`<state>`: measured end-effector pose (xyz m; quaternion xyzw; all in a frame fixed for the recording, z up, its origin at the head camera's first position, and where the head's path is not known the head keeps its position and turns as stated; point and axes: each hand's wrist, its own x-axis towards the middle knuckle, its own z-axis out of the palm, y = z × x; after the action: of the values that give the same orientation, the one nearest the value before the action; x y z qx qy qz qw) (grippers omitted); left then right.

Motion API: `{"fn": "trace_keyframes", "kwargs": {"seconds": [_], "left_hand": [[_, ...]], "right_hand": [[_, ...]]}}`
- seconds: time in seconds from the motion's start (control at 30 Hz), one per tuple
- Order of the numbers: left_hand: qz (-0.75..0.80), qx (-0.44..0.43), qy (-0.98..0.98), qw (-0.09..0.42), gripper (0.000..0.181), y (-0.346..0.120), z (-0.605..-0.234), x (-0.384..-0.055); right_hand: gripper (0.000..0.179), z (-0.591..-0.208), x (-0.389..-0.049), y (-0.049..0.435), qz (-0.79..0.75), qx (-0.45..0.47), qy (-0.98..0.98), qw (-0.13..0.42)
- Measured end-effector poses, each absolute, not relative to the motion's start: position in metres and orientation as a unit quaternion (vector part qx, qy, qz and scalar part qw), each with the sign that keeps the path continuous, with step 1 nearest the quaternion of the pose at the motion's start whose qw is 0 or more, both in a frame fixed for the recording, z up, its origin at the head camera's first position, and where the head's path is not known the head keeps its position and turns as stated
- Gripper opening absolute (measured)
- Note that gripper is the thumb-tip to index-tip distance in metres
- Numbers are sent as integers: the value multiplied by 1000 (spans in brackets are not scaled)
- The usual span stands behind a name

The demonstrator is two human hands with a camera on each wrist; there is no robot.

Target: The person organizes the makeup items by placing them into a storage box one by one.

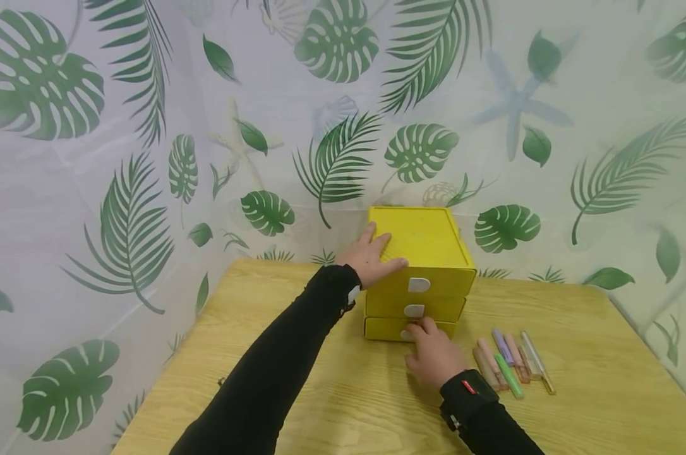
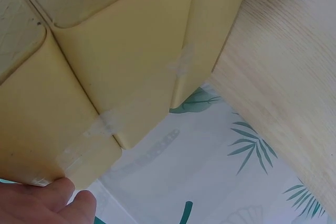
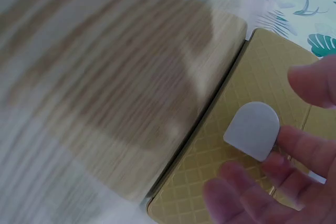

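A yellow three-tier drawer box (image 1: 422, 230) stands at the back of the table, with a white tab on each drawer front. My left hand (image 1: 368, 258) rests on its top at the left edge, fingers spread. Low at the front, my right hand (image 1: 436, 357) reaches the bottom drawer (image 1: 379, 329). In the right wrist view its fingertips (image 3: 286, 135) are right at the edge of the white tab (image 3: 254, 129), while the thumb stays apart from it. The left wrist view shows the box's side (image 2: 121, 66) and some of the left fingers on its edge.
Right of the box, several pens lie side by side on the wooden table (image 1: 593, 341), among them a green pen (image 1: 509, 376) and a purple pen (image 1: 503, 347). A leaf-printed cloth (image 1: 331, 164) hangs behind the table and along its left.
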<state>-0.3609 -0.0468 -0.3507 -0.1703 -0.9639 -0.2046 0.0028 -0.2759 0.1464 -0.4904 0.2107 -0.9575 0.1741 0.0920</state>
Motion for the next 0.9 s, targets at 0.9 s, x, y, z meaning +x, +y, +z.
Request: {"fn": "trace_keyframes", "kwargs": {"seconds": [0.9], "left_hand": [[-224, -177, -958, 3, 78, -48, -350, -360]], "right_hand": [[22, -482, -255, 131, 145, 178, -971, 67]]}}
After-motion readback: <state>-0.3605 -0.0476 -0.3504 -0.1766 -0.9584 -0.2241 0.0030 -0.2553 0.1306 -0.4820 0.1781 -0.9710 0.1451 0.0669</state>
